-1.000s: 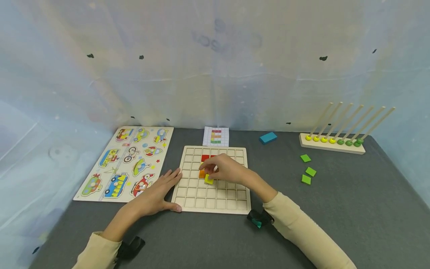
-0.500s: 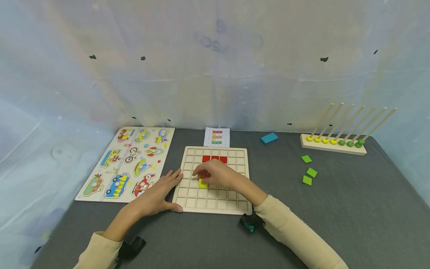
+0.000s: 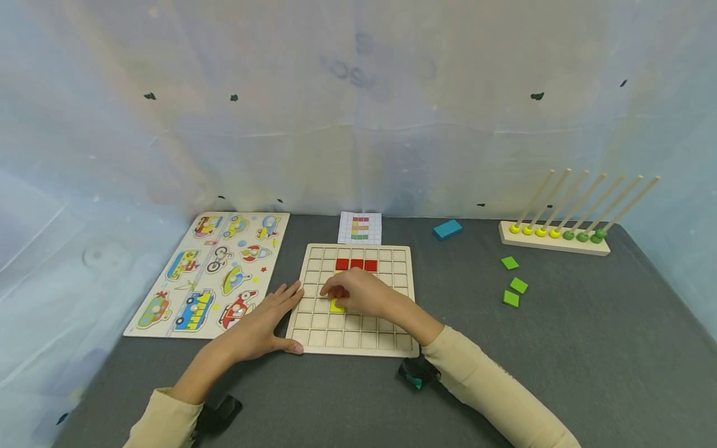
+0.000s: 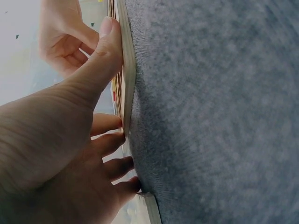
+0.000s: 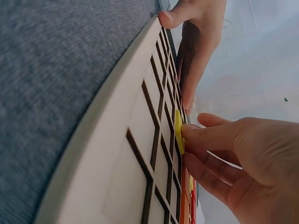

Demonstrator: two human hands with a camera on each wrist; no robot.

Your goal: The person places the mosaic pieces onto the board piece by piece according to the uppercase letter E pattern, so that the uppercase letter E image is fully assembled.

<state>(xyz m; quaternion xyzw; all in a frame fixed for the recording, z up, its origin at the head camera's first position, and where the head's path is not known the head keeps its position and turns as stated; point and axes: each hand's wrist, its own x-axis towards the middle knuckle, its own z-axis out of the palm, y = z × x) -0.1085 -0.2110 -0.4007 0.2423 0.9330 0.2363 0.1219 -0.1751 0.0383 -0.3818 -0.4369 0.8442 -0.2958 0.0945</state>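
A wooden grid board lies flat on the dark table. My right hand is over its middle, thumb and fingertips at a square yellow tile. In the right wrist view the thumb tip lies on this yellow tile, with another fingertip at its end, close over the grid. Beyond the hand, a row of red tiles sits in the cells. Orange tiles show beside the yellow one in that wrist view. My left hand rests spread along the board's left edge, its thumb on the rim.
Behind the board stands a printed pattern card. To the left lies a vehicle picture puzzle. A blue block, several green tiles and a bead rack with upright rods are to the right.
The right hand has carried the yellow tile a little left and nearer on the board, uncovering the red row; in the last half second it has barely moved. The left hand stays put.
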